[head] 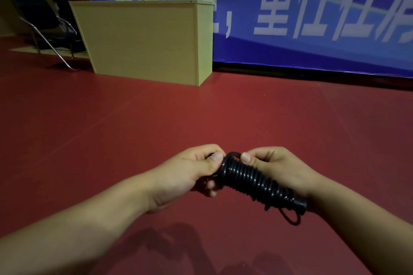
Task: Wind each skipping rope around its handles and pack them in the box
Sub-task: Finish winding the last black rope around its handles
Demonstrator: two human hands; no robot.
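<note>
Rope (252,179) is pretty much all coiled up around its handles by the look of it, tight black turns running from the far-left end down to the near-right end, and it's held up in the air over the red floor (134,129), right in front of the person. Left hand (192,172) is gripping the far-left end, thumb pressed on the top coil. Right hand (274,169) pinches the last bit of rope up there too, fingers curled round the bundle.

My worry is the tail end. If that last turn isn't tucked under properly, letting go with either thumb probably lets the whole spiral spring loose. There's also a small loop (290,216) hanging off the near-right end that could snag or pull turns off.

No box I can be sure of; only a wooden cabinet (143,40) far left, near a chair (42,20) and a blue banner (312,6).
</note>
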